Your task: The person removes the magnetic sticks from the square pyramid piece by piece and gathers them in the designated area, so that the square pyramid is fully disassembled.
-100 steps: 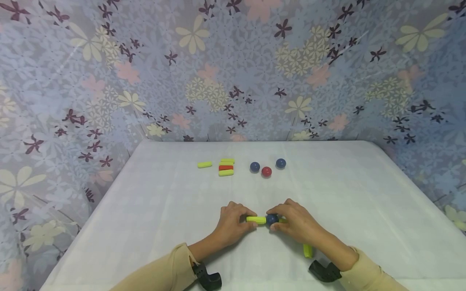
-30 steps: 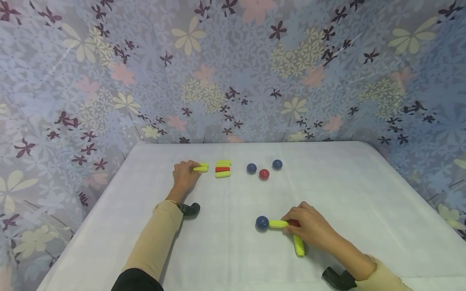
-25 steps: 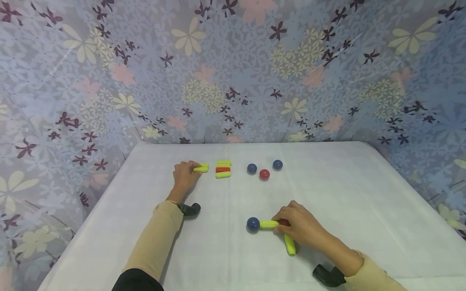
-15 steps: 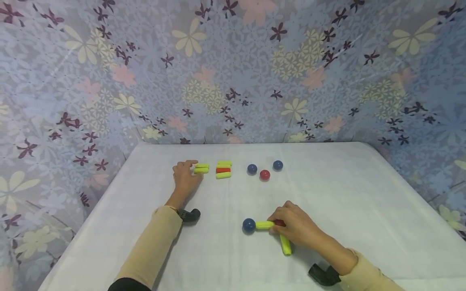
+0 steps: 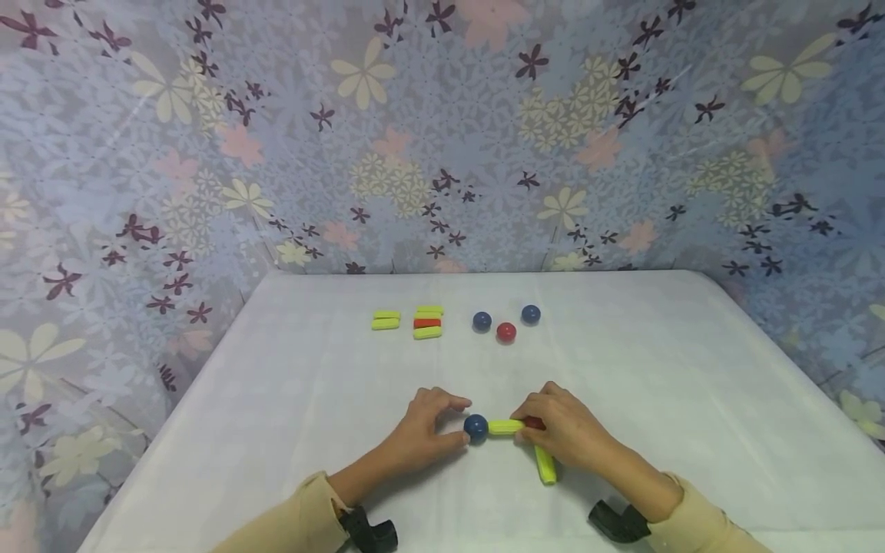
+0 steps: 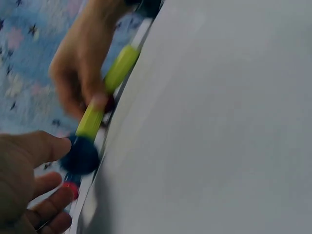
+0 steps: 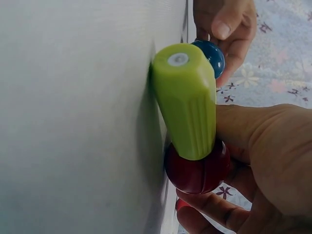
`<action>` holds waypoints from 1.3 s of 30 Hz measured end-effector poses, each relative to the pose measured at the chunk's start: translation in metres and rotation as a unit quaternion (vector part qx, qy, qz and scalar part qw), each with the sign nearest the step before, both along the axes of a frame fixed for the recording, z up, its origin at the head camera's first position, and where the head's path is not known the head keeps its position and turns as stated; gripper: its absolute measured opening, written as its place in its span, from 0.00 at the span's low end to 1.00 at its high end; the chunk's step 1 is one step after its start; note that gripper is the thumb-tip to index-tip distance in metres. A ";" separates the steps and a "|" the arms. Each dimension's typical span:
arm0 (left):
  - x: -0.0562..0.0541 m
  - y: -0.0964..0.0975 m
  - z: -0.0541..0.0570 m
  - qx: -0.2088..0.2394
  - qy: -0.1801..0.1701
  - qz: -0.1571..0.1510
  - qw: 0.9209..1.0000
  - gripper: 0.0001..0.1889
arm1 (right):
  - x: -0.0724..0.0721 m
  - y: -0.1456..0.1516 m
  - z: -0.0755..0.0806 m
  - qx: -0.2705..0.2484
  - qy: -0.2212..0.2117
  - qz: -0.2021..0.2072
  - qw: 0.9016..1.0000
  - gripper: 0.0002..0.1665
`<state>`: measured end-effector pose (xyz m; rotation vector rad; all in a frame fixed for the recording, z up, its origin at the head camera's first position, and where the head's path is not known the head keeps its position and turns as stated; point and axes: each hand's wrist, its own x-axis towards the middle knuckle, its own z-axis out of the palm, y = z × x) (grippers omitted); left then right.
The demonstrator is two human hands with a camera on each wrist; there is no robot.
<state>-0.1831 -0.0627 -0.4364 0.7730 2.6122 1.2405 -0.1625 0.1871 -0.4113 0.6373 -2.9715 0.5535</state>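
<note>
A joined piece lies on the white table: a blue ball (image 5: 475, 428), a yellow rod (image 5: 505, 427), a red ball (image 7: 197, 168) and a second yellow rod (image 5: 545, 465) pointing toward the person. My right hand (image 5: 563, 426) grips the piece at the red ball, which its fingers mostly hide in the head view. At the left end, my left hand (image 5: 423, 436) has its thumb and fingers spread around the blue ball. Its thumb tip (image 6: 62, 147) overlaps the ball in the left wrist view; whether it touches, I cannot tell.
Two yellow rods (image 5: 386, 324) lie side by side at the back left. Beside them are two more yellow rods with a red rod (image 5: 427, 323) between. Two blue balls (image 5: 531, 314) and a loose red ball (image 5: 506, 332) sit farther right. Floral cloth (image 5: 442, 138) hangs behind the table.
My left hand set a yellow rod down at the back left, let go and came back to the blue ball. My right hand slid the joined piece a little left.
</note>
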 end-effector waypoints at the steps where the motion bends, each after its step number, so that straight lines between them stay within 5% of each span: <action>1: 0.003 0.003 0.000 -0.005 0.001 -0.005 1.000 0.24 | 0.000 0.000 0.000 0.000 0.001 0.002 1.000 0.10; 14: 0.006 0.018 -0.007 -0.016 0.070 0.012 0.997 0.22 | -0.001 0.000 0.000 -0.003 -0.015 -0.007 1.000 0.11; 32: 0.007 0.016 -0.006 0.007 0.051 0.014 0.999 0.19 | -0.001 0.002 -0.004 -0.022 0.016 0.027 0.999 0.10; 39: -0.001 -0.001 -0.005 0.032 0.015 0.056 0.998 0.19 | 0.000 0.005 -0.004 -0.031 -0.007 -0.001 0.999 0.11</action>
